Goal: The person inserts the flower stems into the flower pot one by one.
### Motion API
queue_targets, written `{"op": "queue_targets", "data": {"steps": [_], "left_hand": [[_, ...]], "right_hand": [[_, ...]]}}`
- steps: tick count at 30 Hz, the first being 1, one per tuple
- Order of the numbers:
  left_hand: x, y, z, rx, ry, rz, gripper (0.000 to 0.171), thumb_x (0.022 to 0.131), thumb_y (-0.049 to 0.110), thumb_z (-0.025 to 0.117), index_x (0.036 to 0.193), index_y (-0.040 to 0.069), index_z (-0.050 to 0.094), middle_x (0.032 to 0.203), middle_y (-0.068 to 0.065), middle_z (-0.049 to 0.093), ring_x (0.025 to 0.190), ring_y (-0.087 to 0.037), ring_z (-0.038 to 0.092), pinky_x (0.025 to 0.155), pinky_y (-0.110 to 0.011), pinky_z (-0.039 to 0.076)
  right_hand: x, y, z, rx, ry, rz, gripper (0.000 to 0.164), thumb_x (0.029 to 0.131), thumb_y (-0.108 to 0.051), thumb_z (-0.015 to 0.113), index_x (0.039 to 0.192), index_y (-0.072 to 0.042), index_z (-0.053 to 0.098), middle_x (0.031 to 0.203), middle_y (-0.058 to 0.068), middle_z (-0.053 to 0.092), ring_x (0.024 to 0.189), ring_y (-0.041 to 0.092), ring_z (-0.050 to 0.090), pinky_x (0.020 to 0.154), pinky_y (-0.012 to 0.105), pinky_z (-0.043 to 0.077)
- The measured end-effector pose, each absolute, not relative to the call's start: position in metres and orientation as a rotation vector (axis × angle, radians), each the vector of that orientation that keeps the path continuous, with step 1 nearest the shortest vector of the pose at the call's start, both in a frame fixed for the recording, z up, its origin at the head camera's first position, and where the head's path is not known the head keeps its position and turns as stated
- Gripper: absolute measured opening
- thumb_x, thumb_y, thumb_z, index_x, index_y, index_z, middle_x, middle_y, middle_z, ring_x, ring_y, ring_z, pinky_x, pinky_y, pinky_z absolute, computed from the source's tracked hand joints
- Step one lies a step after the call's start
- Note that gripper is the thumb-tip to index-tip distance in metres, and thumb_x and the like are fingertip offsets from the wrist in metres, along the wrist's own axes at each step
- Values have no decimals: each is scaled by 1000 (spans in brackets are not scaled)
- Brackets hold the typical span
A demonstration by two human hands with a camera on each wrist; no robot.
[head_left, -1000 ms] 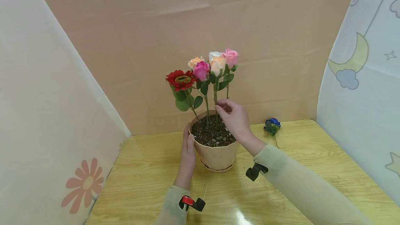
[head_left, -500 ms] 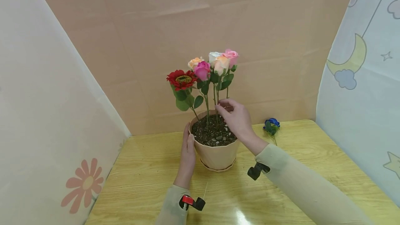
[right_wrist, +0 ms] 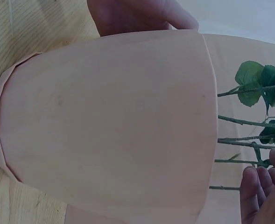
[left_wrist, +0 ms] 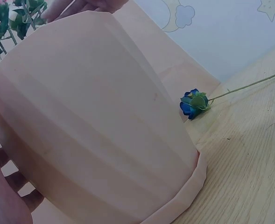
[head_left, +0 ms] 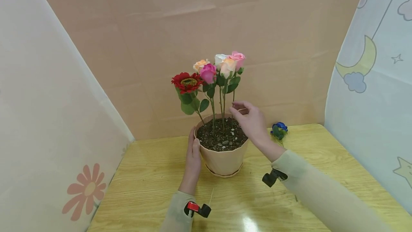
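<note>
A beige flowerpot filled with dark soil and pebbles stands on its saucer. My left hand holds the pot's left side, thumb near the rim and fingers wrapped round its wall. Above the right of the soil, my right hand has thumb and forefinger at the stem of a pink rose, pinching it. To its left rise a peach rose, a white rose, a magenta rose, an orange rose and a red daisy-like flower.
A blue rose with a long stem lies on the wooden table, right of the pot. Beige cloth hangs behind the table. Printed pale cloths flank it, with a moon on the right one.
My right hand first shifted the peach rose slightly right, then let go of its stem and moved right to the pink rose's stem. The left hand stays on the pot.
</note>
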State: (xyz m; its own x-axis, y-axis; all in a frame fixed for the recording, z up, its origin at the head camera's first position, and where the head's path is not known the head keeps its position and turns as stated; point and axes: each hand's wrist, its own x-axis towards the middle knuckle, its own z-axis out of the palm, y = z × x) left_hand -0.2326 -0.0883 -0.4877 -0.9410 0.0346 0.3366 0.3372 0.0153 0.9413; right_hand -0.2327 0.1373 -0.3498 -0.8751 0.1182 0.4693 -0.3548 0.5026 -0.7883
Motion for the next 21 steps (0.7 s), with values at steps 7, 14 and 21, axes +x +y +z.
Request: {"op": "queue_targets", "data": {"steps": [7,14,21], "left_hand": [[-232,-88,-488,-397,-2052,-2038,58,123,38,30,179,25,18,184,-3,14,168,-36,10,131,-66,14],[-233,-88,-488,-383,-2054,-2019,58,123,39,31,178,27,20,184,-4,16,168,-37,13,131,-67,16],[-233,-88,-489,-377,-2065,-1995,57,123,39,31,178,26,22,183,-5,17,168,-37,14,131,-67,16]], "right_hand": [[-221,160,-347,169,-2312,1342,44,108,-46,73,140,-15,75,124,3,76,107,22,72,76,31,58],[-212,186,-350,152,-2292,1284,46,108,-46,73,140,-13,75,120,5,77,99,21,75,66,22,56],[-200,211,-354,109,-2295,1234,48,108,-44,74,144,-12,73,121,7,77,95,18,75,64,19,54]]}}
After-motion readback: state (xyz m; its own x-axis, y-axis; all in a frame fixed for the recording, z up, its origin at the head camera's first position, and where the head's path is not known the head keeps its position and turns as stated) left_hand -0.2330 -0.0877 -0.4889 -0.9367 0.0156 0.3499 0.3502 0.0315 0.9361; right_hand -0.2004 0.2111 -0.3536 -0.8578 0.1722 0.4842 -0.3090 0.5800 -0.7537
